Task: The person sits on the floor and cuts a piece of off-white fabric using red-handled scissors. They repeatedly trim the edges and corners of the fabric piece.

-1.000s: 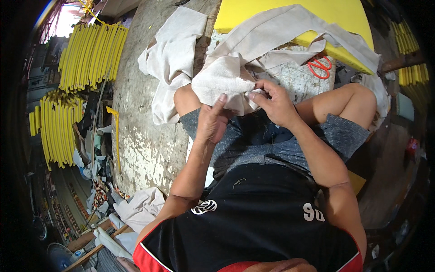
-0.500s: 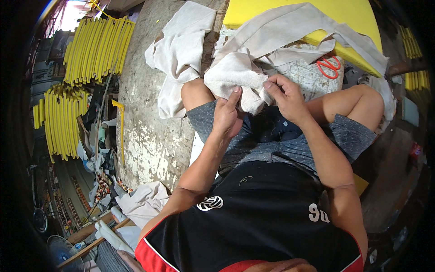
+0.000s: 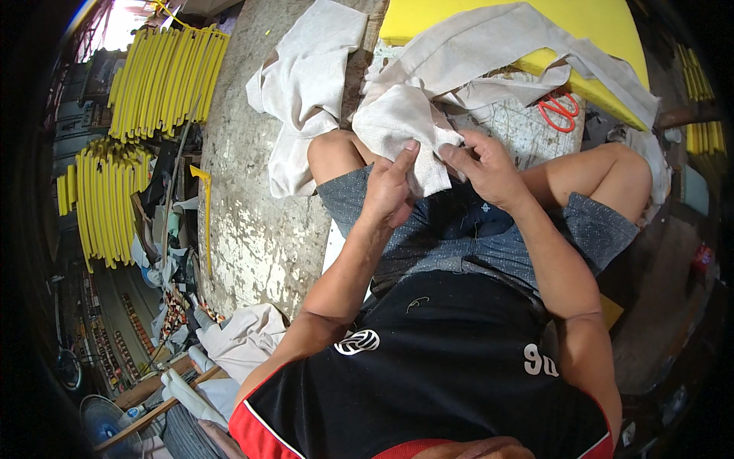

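I sit cross-legged with a cream cloth piece (image 3: 394, 118) held in front of my lap. My left hand (image 3: 394, 183) grips its lower left side, thumb on top and fingers mostly hidden underneath. My right hand (image 3: 482, 172) pinches the frayed right edge between thumb and fingers. A flap of the fabric hangs down between the two hands. Just beyond it lie a long cream fabric strip (image 3: 474, 34), draped over a thick yellow foam slab (image 3: 604, 34), and red-handled scissors (image 3: 558, 115). More cream cloth (image 3: 310, 69) lies loosely to the left of my knee.
A worn board (image 3: 237, 229) is my seat. At the left hang bundles of yellow padded pieces (image 3: 107, 206), beside a yellow hooked strip (image 3: 205, 214). Loose fabric (image 3: 241, 336), scraps and a fan (image 3: 103, 417) are at lower left; more yellow pieces (image 3: 696, 76) at far right.
The view has shifted slightly. My hands have moved right with the cloth, and its lower flap now hangs flatter and lower between my thumbs. Both hands keep their hold.
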A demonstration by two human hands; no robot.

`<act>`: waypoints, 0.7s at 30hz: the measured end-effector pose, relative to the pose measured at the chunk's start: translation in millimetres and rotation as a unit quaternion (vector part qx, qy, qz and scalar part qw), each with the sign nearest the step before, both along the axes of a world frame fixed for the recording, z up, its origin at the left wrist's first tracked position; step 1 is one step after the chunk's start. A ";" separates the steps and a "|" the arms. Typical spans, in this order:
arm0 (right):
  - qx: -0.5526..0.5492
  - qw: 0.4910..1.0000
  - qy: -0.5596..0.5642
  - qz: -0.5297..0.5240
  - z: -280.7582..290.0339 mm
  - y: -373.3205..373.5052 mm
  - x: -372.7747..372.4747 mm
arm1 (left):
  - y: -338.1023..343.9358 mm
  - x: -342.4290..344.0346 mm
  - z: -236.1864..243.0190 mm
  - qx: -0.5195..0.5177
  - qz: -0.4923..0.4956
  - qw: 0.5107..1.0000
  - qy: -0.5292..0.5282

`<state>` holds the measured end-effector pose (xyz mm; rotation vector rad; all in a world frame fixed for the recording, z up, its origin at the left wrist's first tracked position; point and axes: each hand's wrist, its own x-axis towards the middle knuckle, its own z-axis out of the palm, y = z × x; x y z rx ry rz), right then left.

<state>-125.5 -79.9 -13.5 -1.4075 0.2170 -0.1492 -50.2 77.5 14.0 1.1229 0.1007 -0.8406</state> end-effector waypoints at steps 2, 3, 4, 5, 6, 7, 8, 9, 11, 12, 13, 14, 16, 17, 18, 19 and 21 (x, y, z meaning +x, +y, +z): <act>-0.003 1.000 -0.017 -0.001 3.0 1.1 0.7 | 4.2 0.5 -12.2 0.007 -0.008 1.000 0.010; -0.009 1.000 -0.014 0.006 3.0 -3.7 1.2 | 3.5 0.1 -12.4 0.005 -0.009 1.000 0.017; -0.016 1.000 -0.011 0.014 4.0 -7.3 1.3 | 1.4 -1.4 -9.7 -0.011 -0.003 1.000 0.029; 0.002 1.000 -0.007 0.028 6.2 -9.1 1.1 | -0.1 -2.2 -7.0 -0.027 0.002 0.999 0.041; 0.013 0.999 0.006 0.029 7.5 -10.8 0.5 | -0.2 -2.1 -6.5 -0.030 0.001 0.998 0.054; 0.024 0.999 0.020 0.031 8.4 -12.3 -0.2 | 0.0 -1.5 -6.1 -0.032 -0.001 0.997 0.067; 0.035 0.998 0.033 0.033 8.4 -13.6 -0.7 | 0.3 -0.8 -5.7 -0.034 -0.003 0.996 0.080; 0.032 0.998 0.039 0.026 6.5 -14.9 -1.1 | 0.9 0.7 -5.0 -0.033 -0.011 0.995 0.089; 0.028 0.998 0.052 0.011 2.1 -17.2 -1.1 | 1.8 3.7 -3.2 -0.031 -0.029 0.993 0.106; 0.019 0.998 0.055 0.011 1.8 -18.1 -0.6 | -0.4 3.5 0.3 -0.020 -0.022 0.994 0.109; 0.011 0.998 0.058 0.012 2.1 -19.1 -0.2 | -4.2 2.8 6.0 -0.009 -0.015 0.994 0.112; 0.002 0.998 0.061 0.012 2.9 -20.2 0.5 | -6.2 2.6 8.8 0.002 -0.008 0.993 0.115; -0.096 0.995 0.022 0.019 9.8 -24.3 3.6 | -3.9 7.2 9.3 0.006 -0.030 0.993 0.111; -0.144 0.989 0.002 0.024 14.1 -27.1 5.9 | -2.5 10.1 9.3 0.008 -0.040 0.993 0.110; -0.159 0.987 -0.002 0.012 15.8 -33.5 8.6 | -1.1 14.6 8.1 0.001 -0.032 0.993 0.112; -0.172 0.985 -0.008 0.002 14.9 -44.6 10.5 | 2.5 19.7 7.1 -0.006 -0.022 0.993 0.114; -0.308 0.951 -0.003 0.001 11.2 -87.5 15.6 | 4.3 24.5 18.5 -0.022 0.015 0.991 0.132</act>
